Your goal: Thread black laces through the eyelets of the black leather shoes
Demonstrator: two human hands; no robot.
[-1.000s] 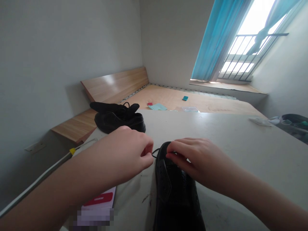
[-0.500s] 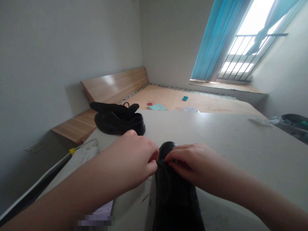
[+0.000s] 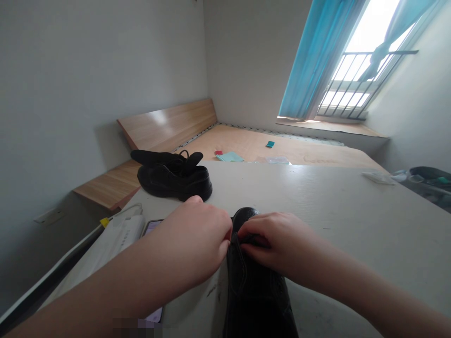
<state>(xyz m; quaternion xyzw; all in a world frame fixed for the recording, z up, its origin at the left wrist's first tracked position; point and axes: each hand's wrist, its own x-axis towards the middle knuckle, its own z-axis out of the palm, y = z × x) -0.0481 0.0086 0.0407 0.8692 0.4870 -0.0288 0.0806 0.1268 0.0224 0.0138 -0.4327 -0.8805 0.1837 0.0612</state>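
A black leather lace-up shoe [image 3: 255, 291] lies lengthwise on the pale table [image 3: 317, 202], its toe pointing away from me. My left hand [image 3: 195, 239] and my right hand [image 3: 264, 237] meet over its lacing, with fingers curled and pinching. A thin black shoelace [image 3: 252, 239] shows between my right fingers, and the hands hide most of the lacing. I cannot see the left hand's grip clearly. Beyond my left hand, a pair of black shoes [image 3: 174, 180] sits heaped together on the table.
A phone [image 3: 152, 226] and a white power bank [image 3: 120, 239] with a cable lie at the table's left edge. Beyond stand a wooden bed frame [image 3: 165, 124] and a window with a blue curtain [image 3: 317, 61]. A cluttered bin [image 3: 426, 180] sits at right.
Both hands have closed in on the shoe's lacing from either side, and the lace loop at the left has gone from view. My left forearm has shifted, uncovering the phone.
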